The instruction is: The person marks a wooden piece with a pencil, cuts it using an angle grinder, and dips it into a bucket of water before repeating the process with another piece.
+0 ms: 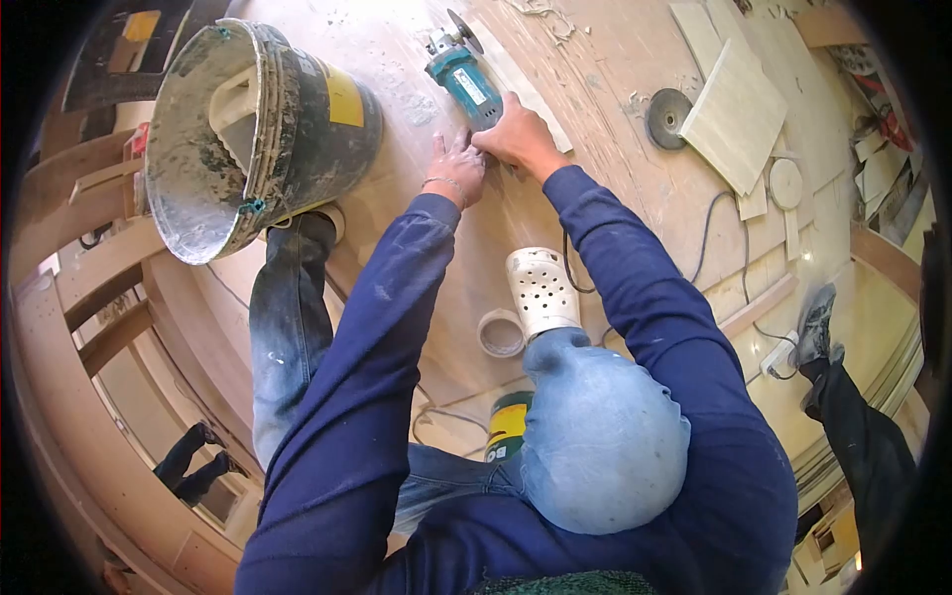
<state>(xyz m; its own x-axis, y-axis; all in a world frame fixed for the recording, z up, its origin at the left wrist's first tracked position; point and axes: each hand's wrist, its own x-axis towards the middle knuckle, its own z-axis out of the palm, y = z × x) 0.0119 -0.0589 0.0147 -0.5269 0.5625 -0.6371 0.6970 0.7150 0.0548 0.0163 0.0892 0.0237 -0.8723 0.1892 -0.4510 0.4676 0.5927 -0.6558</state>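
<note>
two hands out front on the dusty board floor (615, 89), both in blue sleeves. right hand (518, 134) is wrapped tight around the body of the teal angle grinder (462, 74), disc end pointing away from the person, the tool lying low on a long pale strip (531, 84) that runs along the floor. left hand (456, 167) sits just beside the right one, fingers spread flat and pressing down on the surface, nothing gripped in it, a thin bracelet at the wrist. off to the left a grubby black bucket (258, 134) leans on its side, mouth open toward the camera. to the right, well apart from the hands, a pale tile (736, 114) lies flat with a spare grinding disc (666, 119) touching its edge. nearer in, a white perforated clog (542, 291) rests beside a roll of tape (500, 333), and a dusty knee fills the foreground.
</note>
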